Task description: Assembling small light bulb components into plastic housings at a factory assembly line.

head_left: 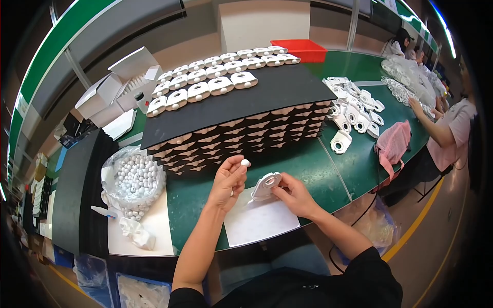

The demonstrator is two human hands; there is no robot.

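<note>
While left hand (227, 180) pinched small white ball (245, 162) at fingertips, right hand (294, 195) gripped white plastic housing (266, 186) by edge, tilted over white sheet (259, 219) at near edge of green table (308, 164). Ball sat just left of and above housing, apart. Judged: steady housing, seat ball squarely, light pressure. Bag of white balls (134, 179) lay left; stacked black trays (241, 102) behind.
</note>
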